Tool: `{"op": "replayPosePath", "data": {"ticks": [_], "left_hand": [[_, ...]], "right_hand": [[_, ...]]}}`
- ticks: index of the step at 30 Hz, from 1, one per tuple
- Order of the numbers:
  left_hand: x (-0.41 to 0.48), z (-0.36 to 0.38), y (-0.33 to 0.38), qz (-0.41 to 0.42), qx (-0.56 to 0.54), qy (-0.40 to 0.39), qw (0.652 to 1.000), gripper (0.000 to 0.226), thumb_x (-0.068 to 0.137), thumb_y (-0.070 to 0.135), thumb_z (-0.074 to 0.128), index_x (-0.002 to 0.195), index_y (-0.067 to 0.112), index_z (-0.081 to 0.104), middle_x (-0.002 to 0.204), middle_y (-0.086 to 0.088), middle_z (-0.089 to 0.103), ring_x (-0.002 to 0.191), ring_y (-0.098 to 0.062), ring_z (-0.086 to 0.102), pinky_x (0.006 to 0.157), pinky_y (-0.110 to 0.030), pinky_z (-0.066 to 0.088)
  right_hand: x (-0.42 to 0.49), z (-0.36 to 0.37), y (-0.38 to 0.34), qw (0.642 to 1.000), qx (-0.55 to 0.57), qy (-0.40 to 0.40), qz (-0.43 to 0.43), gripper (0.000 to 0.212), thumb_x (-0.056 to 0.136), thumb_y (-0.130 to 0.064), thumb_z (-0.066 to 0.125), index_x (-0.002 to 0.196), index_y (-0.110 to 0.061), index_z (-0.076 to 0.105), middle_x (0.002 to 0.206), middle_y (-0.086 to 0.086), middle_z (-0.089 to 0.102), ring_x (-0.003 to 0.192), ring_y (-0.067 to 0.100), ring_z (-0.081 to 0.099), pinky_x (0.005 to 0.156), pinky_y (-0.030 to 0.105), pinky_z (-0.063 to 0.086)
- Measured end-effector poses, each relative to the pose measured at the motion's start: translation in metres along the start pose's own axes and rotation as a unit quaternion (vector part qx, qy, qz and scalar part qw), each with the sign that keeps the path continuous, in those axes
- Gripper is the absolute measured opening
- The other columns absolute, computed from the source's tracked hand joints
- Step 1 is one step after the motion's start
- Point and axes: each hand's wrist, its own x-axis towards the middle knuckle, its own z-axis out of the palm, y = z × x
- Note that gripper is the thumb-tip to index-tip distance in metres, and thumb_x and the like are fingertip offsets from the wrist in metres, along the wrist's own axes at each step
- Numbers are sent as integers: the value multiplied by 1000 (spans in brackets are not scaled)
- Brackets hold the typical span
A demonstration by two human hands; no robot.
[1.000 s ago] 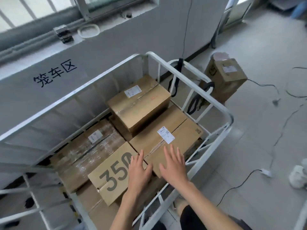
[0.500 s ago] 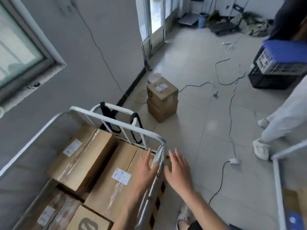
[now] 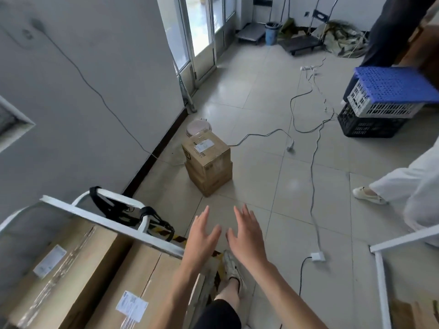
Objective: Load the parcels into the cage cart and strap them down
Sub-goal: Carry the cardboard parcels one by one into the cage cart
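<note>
Now the left hand point(image 3: 202, 237) and right hand point(image 3: 247, 236) are spread and empty. The stacked parcels point(image 3: 207, 162) stand on the floor straight ahead, past the cage cart's point(image 3: 114, 227) corner, likely nearer the left.

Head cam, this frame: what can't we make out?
Head view only.
cage cart: cut off by left and bottom edges, total load unknown.
parcel labels: blurred, text unreadable.
black straps: partly behind the cart rail, attachment unclear.
round object: mostly hidden behind the floor parcels.
second person: cut off by the right edge.
</note>
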Motion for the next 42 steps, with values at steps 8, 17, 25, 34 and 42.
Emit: {"op": "replayPosePath", "data": {"ticks": [8, 17, 25, 34, 42], "left_hand": [[158, 12, 44, -27, -59, 20, 998, 67, 100, 37, 53, 159, 23, 24, 165, 6, 27, 152, -11, 21, 123, -34, 22], [325, -4, 146, 6, -37, 21, 999, 66, 97, 26, 56, 157, 15, 31, 159, 0, 38, 149, -15, 28, 116, -26, 24], [431, 11, 170, -68, -25, 41, 997, 65, 96, 22, 57, 156, 14, 34, 156, -3, 42, 146, -19, 34, 120, -33, 27], [520, 21, 158, -150, -101, 121, 976, 53, 94, 22, 52, 129, 61, 43, 123, 34, 56, 115, 15, 45, 84, 0, 34], [600, 16, 91, -247, -174, 121, 946, 51, 97, 24, 50, 132, 60, 41, 125, 42, 47, 108, 23, 35, 87, -2, 30]], "right_hand": [[145, -42, 9, 1000, -13, -22, 3, 66, 102, -32, 47, 159, -29, 15, 168, -2, 1, 155, 21, 1, 125, 39, 14], [297, -98, 13, 1000, 21, 1, 2, 66, 100, -29, 52, 158, -25, 21, 168, -1, 7, 154, 21, 7, 124, 36, 16], [443, -116, 17, 996, 32, -74, -29, 67, 99, -28, 50, 158, -23, 20, 168, 1, 7, 154, 22, 8, 123, 34, 15], [581, -105, -5, 975, 16, -209, -68, 67, 99, -30, 49, 158, -22, 19, 167, 1, 13, 153, 20, 9, 124, 41, 19], [673, -50, -26, 955, -42, -286, -58, 67, 99, -30, 48, 159, -24, 17, 167, -2, 10, 153, 16, 9, 124, 40, 17]]}}
